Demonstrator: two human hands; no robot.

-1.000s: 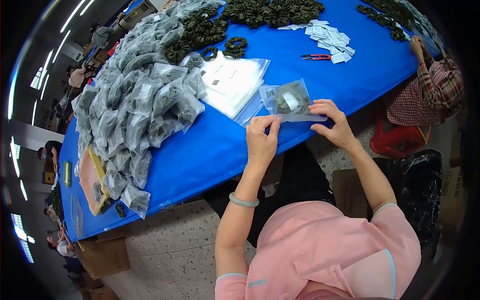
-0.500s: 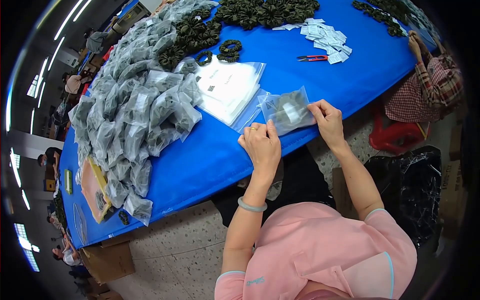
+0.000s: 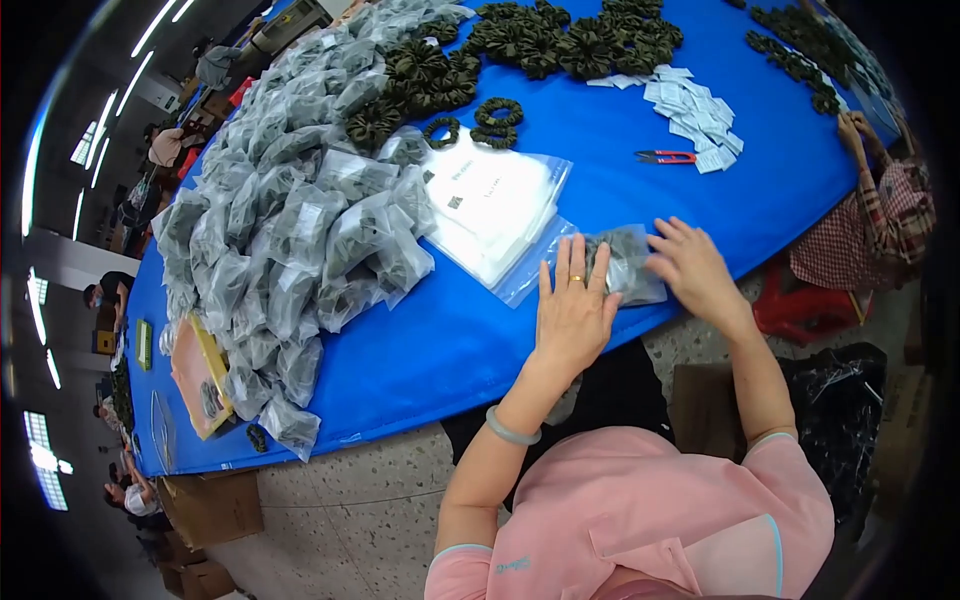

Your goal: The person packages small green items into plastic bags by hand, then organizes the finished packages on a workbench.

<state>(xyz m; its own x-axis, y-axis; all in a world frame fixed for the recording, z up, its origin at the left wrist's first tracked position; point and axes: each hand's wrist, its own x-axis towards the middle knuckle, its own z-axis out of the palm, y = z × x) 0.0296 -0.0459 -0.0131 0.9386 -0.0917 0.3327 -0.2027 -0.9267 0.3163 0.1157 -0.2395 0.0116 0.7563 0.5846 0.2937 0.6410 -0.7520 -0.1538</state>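
Observation:
A frosted plastic bag [image 3: 632, 262] with a dark green scrunchie inside lies flat near the front edge of the blue table. My left hand [image 3: 577, 305] rests on the bag's left part, fingers stretched out and spread. At its right edge, my right hand [image 3: 697, 275] is open too, the fingers extended and slightly blurred. Just left of the bag is a stack of flat white zip bags [image 3: 490, 205] with printed text. Several loose scrunchies [image 3: 497, 122] sit behind that stack.
Filled bags [image 3: 300, 220] form a large heap on the left. Farther back are dark green scrunchies [image 3: 540, 40], white labels [image 3: 695, 115] and red-handled snips [image 3: 667, 157]. A yellow-rimmed tray [image 3: 205, 385] stands at the left front. Another person [image 3: 870, 200] sits at the right edge.
Both hands have let go of the bag's edges and opened out. The bag has gone from being held up by its edges to lying on the table under my left hand. The view has shifted slightly.

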